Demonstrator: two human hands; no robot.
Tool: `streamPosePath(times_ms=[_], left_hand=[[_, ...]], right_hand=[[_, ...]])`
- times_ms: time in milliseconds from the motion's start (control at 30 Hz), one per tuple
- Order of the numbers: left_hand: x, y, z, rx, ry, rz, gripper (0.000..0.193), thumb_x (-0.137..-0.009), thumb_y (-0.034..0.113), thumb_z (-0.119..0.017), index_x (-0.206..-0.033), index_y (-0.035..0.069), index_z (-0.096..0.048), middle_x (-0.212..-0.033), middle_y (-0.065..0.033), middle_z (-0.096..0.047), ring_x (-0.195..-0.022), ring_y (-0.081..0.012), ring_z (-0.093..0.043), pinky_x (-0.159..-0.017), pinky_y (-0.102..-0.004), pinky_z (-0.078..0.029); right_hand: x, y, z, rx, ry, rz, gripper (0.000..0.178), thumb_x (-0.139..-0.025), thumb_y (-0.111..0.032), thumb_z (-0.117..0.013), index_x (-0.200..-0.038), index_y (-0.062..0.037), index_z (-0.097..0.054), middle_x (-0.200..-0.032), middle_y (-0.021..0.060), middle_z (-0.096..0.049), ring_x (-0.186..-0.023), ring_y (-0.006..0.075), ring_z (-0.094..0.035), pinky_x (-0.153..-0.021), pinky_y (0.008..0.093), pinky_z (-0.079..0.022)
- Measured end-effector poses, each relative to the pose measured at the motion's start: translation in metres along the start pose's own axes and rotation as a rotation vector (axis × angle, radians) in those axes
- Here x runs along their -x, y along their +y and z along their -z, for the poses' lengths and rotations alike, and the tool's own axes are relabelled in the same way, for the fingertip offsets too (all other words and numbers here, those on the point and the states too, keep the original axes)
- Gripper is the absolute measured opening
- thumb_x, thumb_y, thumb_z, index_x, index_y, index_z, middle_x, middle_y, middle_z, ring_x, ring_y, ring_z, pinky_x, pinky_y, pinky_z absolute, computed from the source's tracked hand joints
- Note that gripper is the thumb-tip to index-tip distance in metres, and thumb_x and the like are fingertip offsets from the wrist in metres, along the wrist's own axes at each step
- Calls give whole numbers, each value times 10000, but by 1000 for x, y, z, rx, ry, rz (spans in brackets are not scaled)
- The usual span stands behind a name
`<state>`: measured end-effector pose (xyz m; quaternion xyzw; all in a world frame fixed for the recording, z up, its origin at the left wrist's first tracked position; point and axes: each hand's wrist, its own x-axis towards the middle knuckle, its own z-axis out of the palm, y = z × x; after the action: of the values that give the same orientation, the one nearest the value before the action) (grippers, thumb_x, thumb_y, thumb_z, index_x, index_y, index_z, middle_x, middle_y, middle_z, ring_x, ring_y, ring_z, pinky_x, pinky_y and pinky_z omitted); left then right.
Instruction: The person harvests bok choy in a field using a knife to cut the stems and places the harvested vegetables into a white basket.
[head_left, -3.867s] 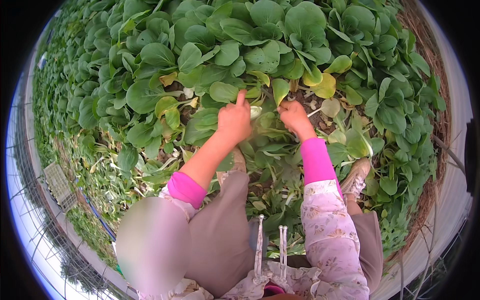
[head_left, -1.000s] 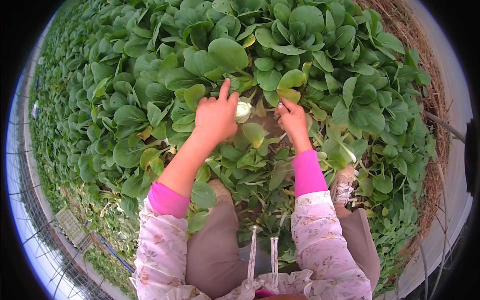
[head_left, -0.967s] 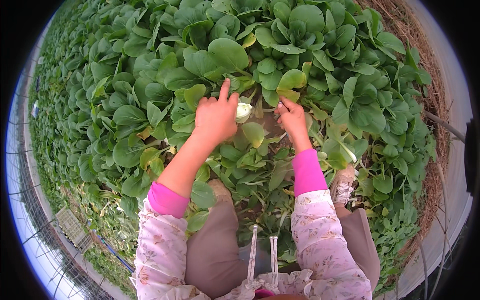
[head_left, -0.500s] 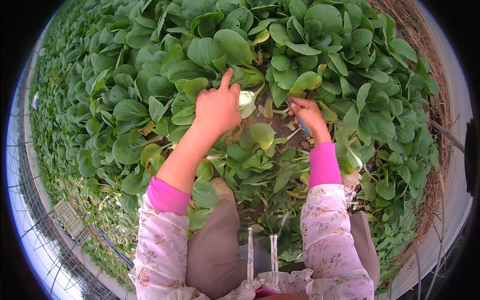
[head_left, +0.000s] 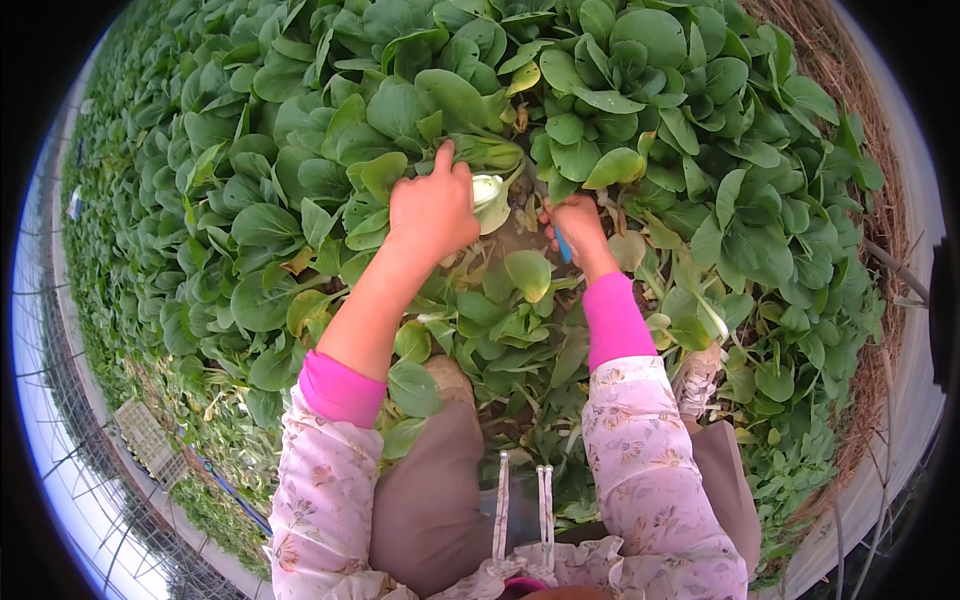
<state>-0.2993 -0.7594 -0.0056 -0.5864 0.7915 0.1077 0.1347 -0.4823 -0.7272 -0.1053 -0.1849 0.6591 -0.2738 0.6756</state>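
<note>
Among greens, left hand grips plant; right hand fisted.

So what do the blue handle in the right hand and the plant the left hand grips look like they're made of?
Blue handle: probably smooth plastic, going by its uniform bright colour; the right hand hides most of it. Plant: living leafy tissue, with a pale glossy stalk base and matte green leaves, under the left hand.

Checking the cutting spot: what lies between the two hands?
In the head view, between the left hand and the right hand lie the pale cut base of a leafy plant, bare soil and a loose green leaf.
</note>
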Motion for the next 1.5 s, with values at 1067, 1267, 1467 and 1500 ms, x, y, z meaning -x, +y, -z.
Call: streamPosePath(times_ms=[1067, 1267, 1467, 1500], left_hand=[[173, 24, 25, 1198, -145, -108, 599, -602, -11, -598, -1190, 90, -552, -1433, -193, -304, -1299, -301, -371, -981, -332, -357], [171, -4, 41, 1723, -143, 199, 679, -673, 12, -654, -1313, 17, -429, -1388, -183, -375, -1185, -249, -478, -962, -383, -406], [154, 20, 49, 1910, -110, 15, 864, -652, 145, -735, -1374, -30, -296, -1353, -189, -407, -1193, -249, -456, -1020, -371, -342], [151, 25, 45, 1907, -200, -16, 875, -658, 143, -733, -1383, -29, -275, -1357, -175, -403, -1208, -250, -441, -1035, -363, -316]], right_hand=[[168, -8, 2, -653, -95, 678, 448, -777, -72, -588, -1193, 8, -441, -1064, 209, -600, -641, 125, -516, -523, 227, -412], [155, 3, 7, -483, 98, 795, 395, -775, -56, -547, -1153, 15, -458, -1056, 200, -609, -672, 110, -527, -545, 220, -419], [174, -4, -12, -424, -207, 683, 442, -749, -63, -532, -1175, 5, -438, -1064, 202, -608, -802, 148, -597, -617, 218, -460], [175, -3, -19, -475, -243, 667, 417, -758, -61, -534, -1160, -3, -437, -1037, 181, -612, -853, 164, -606, -661, 225, -474]])
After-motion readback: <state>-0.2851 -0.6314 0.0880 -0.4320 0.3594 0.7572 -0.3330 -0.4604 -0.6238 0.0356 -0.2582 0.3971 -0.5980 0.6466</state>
